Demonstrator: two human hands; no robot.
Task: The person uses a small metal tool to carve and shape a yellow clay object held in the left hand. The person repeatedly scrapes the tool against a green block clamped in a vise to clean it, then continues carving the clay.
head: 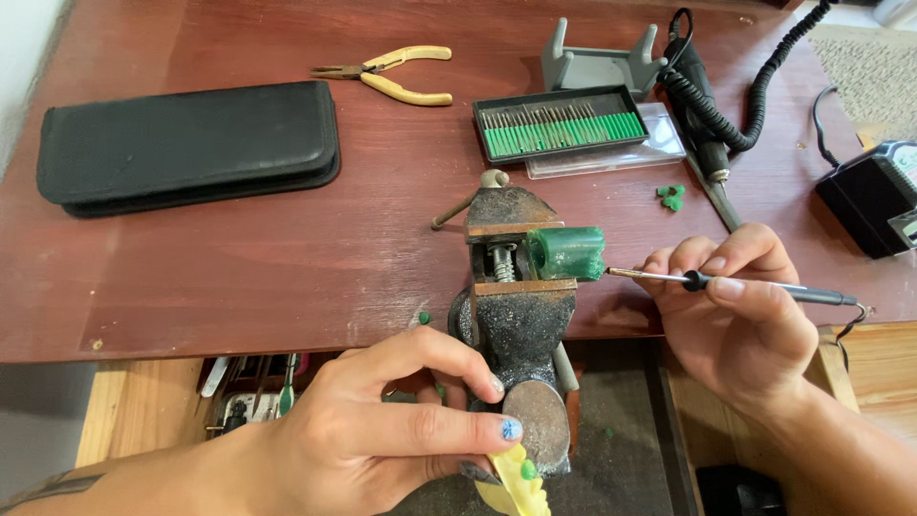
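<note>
At far left on the reddish-brown wooden table (287, 268), passing over a long black zipped fabric case (186, 143) lying flat, and, farther right, yellow-handled metal pliers (396, 75) lying at the far side.

Coming near, finding the left hand (382, 435) curling loosely over the near end of a dark, worn iron bench vise (521, 306), thumb and forefinger partly closed around its round knob. Noticing a yellow ridged piece (516, 487) peeking from under the fingers, but not being able to tell whether it is held.

Looking at the middle: gripping a green wax block (568, 253) between the vise jaws, with the block jutting out to the right. Beyond it, lying at the far side, a black tray of green-shanked burrs (559, 124), a grey plastic stand (602, 62) and a black rotary handpiece on a coiled cord (702, 115), with small green wax crumbs (671, 196) nearby.

Moving right: pinching a thin black-handled metal probe (726, 284) pen-fashion in the right hand (740, 315), fingers closed firmly on the shaft, tip sitting just beside the right face of the wax, touching or nearly so. At far right, passing a black power box (864, 196).

Doing this well, probably: bracing the heel of the right hand on the table edge, steadying the vise with the left, working the tip lightly and in short strokes, not pressing hard enough to shift the soft block in the jaws.
</note>
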